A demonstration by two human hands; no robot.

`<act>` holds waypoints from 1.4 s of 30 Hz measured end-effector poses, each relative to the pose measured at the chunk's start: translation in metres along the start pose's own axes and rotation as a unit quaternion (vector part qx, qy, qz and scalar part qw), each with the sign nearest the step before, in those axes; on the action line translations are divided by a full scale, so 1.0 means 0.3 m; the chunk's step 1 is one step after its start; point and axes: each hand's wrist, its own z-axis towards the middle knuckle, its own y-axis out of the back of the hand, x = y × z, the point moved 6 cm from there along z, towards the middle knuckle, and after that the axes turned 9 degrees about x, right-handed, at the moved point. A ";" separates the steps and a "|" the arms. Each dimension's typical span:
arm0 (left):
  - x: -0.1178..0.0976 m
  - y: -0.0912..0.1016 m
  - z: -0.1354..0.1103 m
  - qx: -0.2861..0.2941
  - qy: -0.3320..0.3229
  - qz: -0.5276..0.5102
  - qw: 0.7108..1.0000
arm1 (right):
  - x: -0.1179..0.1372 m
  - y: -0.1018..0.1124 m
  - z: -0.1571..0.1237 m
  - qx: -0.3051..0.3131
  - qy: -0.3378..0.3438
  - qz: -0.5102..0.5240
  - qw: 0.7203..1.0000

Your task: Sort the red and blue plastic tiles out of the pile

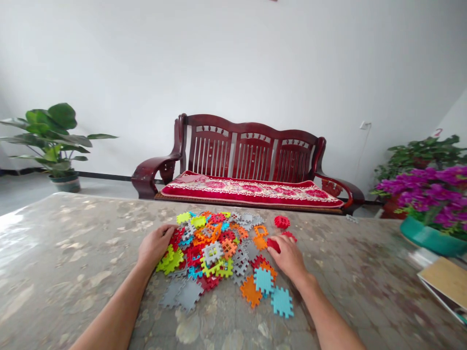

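A heap of flat interlocking plastic tiles (pixel 219 248) in red, orange, grey, blue and lime lies on the marbled table (pixel 73 253). My left hand (pixel 155 245) rests on the heap's left edge, fingers curled over red and lime tiles. My right hand (pixel 288 255) sits at the heap's right side, fingers closed on a red tile (pixel 273 244). A separate red tile (pixel 282 221) lies just beyond it. Blue tiles (pixel 282 301) and an orange tile (pixel 251 290) lie nearest me.
A red wooden bench (pixel 248 150) with a patterned cushion stands behind the table. A leafy potted plant (pixel 54 141) is at the far left. A teal pot of purple flowers (pixel 434 214) and a book (pixel 445 282) occupy the table's right side.
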 end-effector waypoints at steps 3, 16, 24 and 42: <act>0.000 0.000 0.002 0.006 -0.001 -0.002 1.000 | -0.001 0.005 -0.002 0.002 -0.001 -0.004 1.000; 0.000 -0.001 0.002 0.016 0.002 -0.002 1.000 | -0.184 0.064 0.002 -0.129 -0.121 0.034 0.984; -0.003 -0.001 -0.002 0.018 0.004 -0.003 1.000 | -0.209 0.048 0.005 -0.040 -0.184 -0.007 0.982; 0.013 -0.003 0.007 0.002 0.007 0.013 1.000 | -0.100 0.059 0.002 -0.023 -0.153 -0.129 0.980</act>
